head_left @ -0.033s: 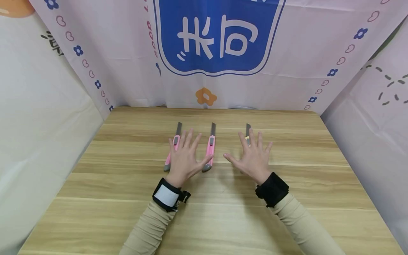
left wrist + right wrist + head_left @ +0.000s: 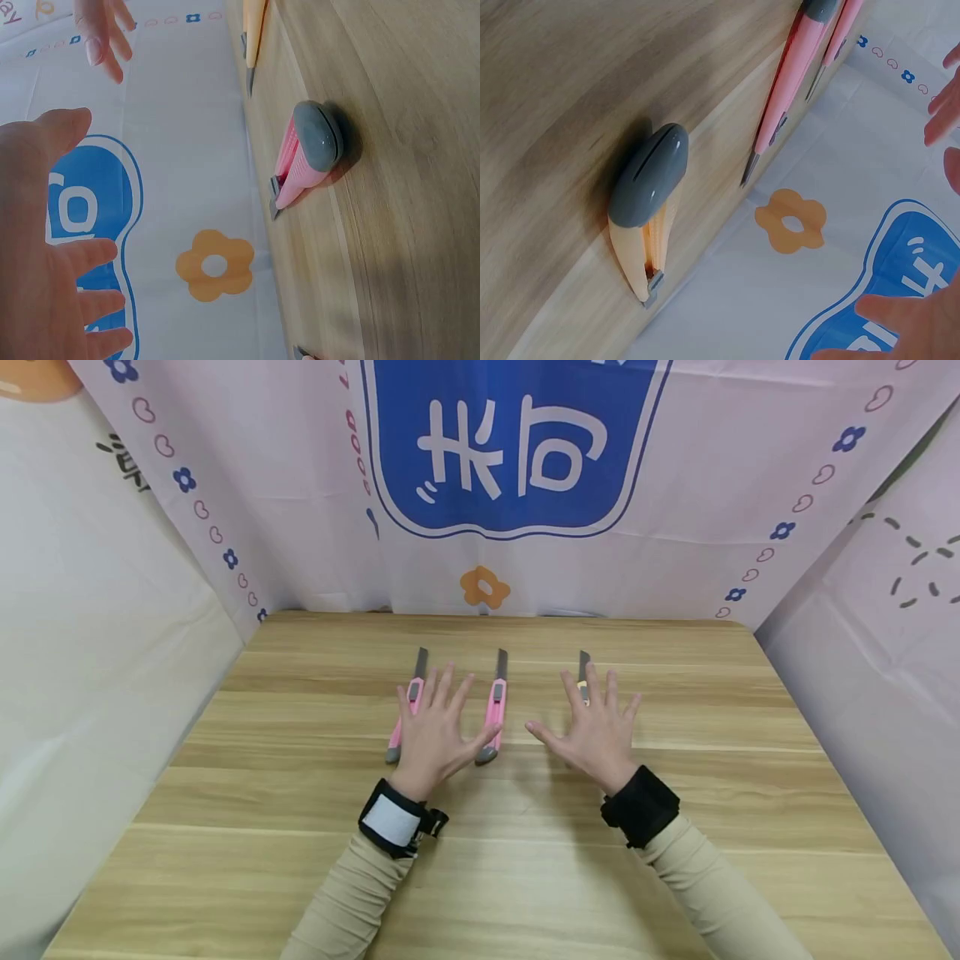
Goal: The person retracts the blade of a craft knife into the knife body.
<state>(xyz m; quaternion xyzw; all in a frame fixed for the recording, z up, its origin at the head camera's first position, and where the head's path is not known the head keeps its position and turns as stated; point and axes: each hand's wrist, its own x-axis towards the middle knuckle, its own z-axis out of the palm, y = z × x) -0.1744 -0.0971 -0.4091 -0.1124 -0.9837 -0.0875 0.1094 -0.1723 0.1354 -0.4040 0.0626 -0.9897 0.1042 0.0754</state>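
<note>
Nothing moved; two pink cutters (image 2: pixel 414 692) (image 2: pixel 497 697), one yellow cutter (image 2: pixel 642 211).

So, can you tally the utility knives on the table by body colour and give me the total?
Pink utility knives: 2
Yellow utility knife: 1
Total: 3

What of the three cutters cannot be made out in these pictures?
Head view: most of the yellow cutter's handle, behind the right grip.
Head view: part of the left pink cutter, behind the left grip.
Left wrist view: most of the left pink cutter, cut off by the bottom edge.
</note>
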